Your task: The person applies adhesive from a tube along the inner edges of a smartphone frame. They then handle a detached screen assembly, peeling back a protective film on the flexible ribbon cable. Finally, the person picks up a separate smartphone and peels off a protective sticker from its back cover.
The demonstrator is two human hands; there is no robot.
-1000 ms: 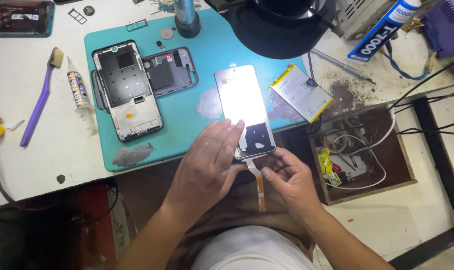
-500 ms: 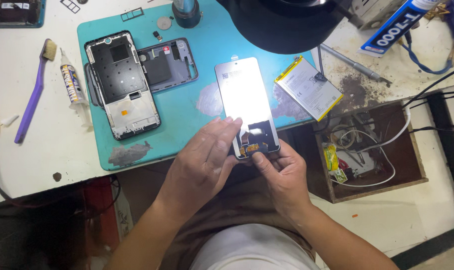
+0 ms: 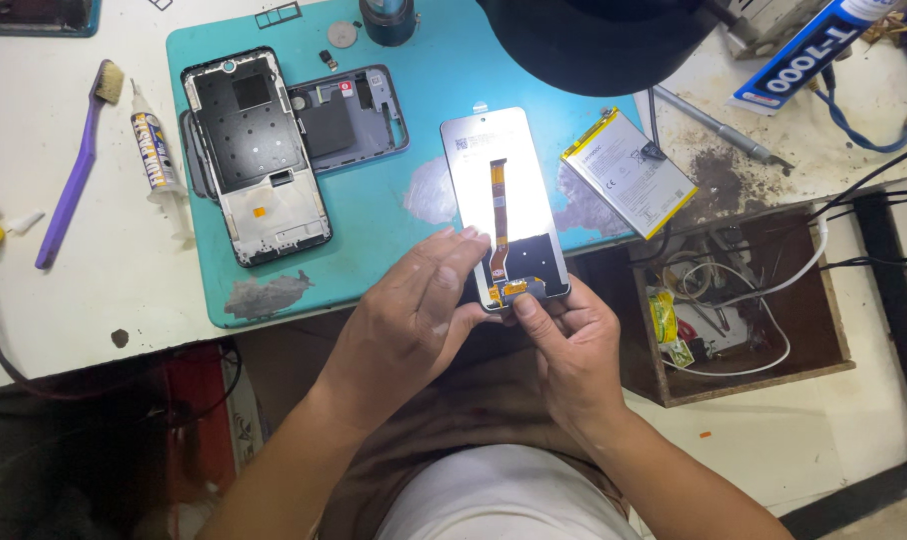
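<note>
Hidden under the left hand (image 3: 414, 320) and right hand (image 3: 571, 345) — near end of the phone screen panel (image 3: 502, 200). Above that panel, black lamp shade (image 3: 599, 40) cut off by the top edge (glue tube (image 3: 809, 50) too).

We see a phone frame (image 3: 257, 155), back cover (image 3: 359, 115) and battery (image 3: 629, 172) lying on the teal mat (image 3: 434, 60); a purple brush (image 3: 74, 160) lies left of it.

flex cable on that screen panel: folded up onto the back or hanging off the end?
Folded up: the flex cable lies flat along the screen panel back, both hands at its lower edge.
</note>
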